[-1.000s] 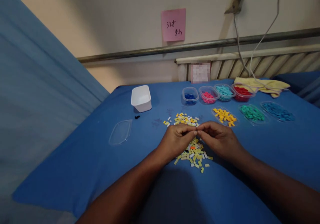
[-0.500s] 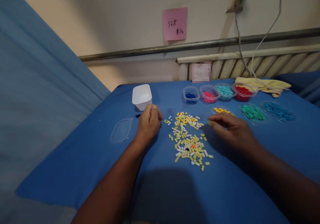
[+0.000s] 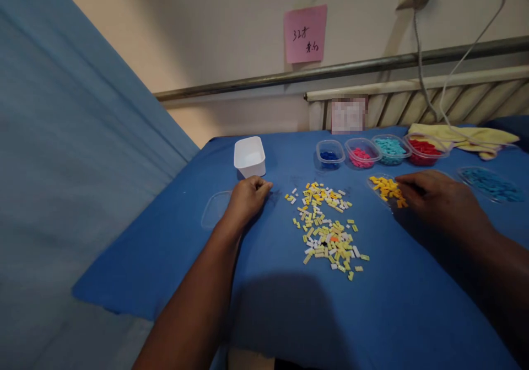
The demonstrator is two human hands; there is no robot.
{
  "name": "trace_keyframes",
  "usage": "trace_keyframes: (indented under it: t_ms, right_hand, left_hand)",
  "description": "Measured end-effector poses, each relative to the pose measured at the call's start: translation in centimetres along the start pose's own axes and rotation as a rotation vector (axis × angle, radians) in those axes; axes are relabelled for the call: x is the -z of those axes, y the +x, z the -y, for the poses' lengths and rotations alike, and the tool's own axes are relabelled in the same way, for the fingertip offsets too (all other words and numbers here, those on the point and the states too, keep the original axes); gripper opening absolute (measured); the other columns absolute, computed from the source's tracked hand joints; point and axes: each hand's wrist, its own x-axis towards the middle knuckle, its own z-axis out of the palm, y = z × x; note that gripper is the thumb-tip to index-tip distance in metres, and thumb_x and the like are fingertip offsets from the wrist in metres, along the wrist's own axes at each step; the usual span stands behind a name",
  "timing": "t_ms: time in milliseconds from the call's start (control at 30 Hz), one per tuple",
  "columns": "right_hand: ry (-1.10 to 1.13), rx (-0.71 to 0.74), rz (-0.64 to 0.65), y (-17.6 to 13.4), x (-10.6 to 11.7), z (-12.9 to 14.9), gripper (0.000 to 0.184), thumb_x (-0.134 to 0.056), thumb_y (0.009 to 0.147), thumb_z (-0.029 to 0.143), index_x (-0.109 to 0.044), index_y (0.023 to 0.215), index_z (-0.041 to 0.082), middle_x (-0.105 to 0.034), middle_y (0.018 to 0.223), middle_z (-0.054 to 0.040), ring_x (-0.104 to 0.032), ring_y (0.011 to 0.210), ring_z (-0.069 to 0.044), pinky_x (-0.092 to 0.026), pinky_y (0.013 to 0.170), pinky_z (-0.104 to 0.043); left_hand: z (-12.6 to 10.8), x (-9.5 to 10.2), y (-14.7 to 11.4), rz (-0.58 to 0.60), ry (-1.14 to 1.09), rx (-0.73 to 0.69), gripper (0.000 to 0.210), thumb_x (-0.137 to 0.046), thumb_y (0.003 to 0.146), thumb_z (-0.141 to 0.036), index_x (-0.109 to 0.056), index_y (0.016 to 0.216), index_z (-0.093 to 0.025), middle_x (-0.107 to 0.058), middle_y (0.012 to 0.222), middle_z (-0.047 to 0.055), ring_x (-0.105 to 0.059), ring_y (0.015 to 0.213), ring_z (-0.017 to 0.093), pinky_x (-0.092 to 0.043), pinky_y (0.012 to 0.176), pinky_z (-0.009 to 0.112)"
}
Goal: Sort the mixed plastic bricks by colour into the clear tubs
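As the right hand (image 3: 444, 196) reached over the blue tabletop (image 3: 173, 243), its fingertips met the edge of a batch of golden-yellow bricks (image 3: 382, 187) spread on a shallow clear tray; whether the fingers gripped a brick or had let one go could not be told from this angle. The left hand (image 3: 248, 196) hung near a white box (image 3: 260, 169), its fingers drawn together and its thumb against them, though whether anything was pinched there was hidden. Between the two hands lay a loose pile of mixed bricks (image 3: 328, 235), mostly pale yellow and white, with deeper yellow toward the far end and one orange piece (image 3: 334, 239) near the middle. A clear lid (image 3: 215, 211) lay partly behind the left forearm. Toward the wall, four clear tubs stood in a row, holding dark blue bricks (image 3: 329, 159), pink bricks (image 3: 361, 159), turquoise bricks (image 3: 390, 147) and red bricks (image 3: 424, 149). Blue bricks (image 3: 491, 184) lay beyond the right hand, and a yellow cloth (image 3: 465, 137) sat crumpled behind them, below the radiator (image 3: 467, 100).
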Motion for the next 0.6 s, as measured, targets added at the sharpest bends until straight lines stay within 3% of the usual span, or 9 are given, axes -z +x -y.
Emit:
trace_keyframes:
  t_ms: [200,300,433,600]
  right_hand:
    - [-0.028,-0.006,0.062,-0.2,-0.7,-0.4,0.042,-0.048,0.099,0.040,-0.083,0.109,0.019,-0.082,0.107,-0.0143,-0.078,0.097,-0.030,-0.060,0.084,-0.041]
    - [-0.037,-0.011,0.067,-0.3,-0.8,-0.4,0.042,-0.046,0.100,0.039,-0.082,0.112,0.020,-0.082,0.110,-0.0134,-0.078,0.101,-0.031,-0.060,0.085,-0.042]
    - [-0.010,0.032,0.028,-0.3,-0.3,0.5,0.039,-0.048,0.104,0.038,-0.080,0.114,0.019,-0.082,0.111,-0.0151,-0.078,0.103,-0.033,-0.059,0.082,-0.043]
    - [0.111,0.159,-0.048,-0.3,0.4,2.3,0.029,-0.054,0.104,0.036,-0.079,0.110,0.021,-0.083,0.107,-0.0134,-0.079,0.093,-0.031,-0.059,0.078,-0.042]
  left_hand:
    - [0.9,-0.4,0.6,0.011,-0.316,0.115,0.014,-0.067,0.093,-0.028,-0.074,0.096,-0.016,-0.076,0.086,0.006,-0.067,0.067,0.016,-0.051,0.066,0.028]
    - [1.4,-0.5,0.8,-0.003,-0.346,0.126,0.033,-0.063,0.093,-0.015,-0.073,0.124,-0.015,-0.080,0.107,0.010,-0.073,0.078,0.016,-0.057,0.075,0.028]
    - [1.5,-0.5,0.5,0.004,-0.207,0.038,0.053,-0.051,0.096,-0.005,-0.064,0.147,-0.012,-0.078,0.128,0.015,-0.077,0.094,0.017,-0.060,0.092,0.033]
    - [0.7,0.1,-0.2,-0.074,0.099,-0.041,0.043,-0.055,0.105,-0.020,-0.069,0.146,-0.015,-0.080,0.128,0.013,-0.076,0.114,0.026,-0.056,0.107,0.040]
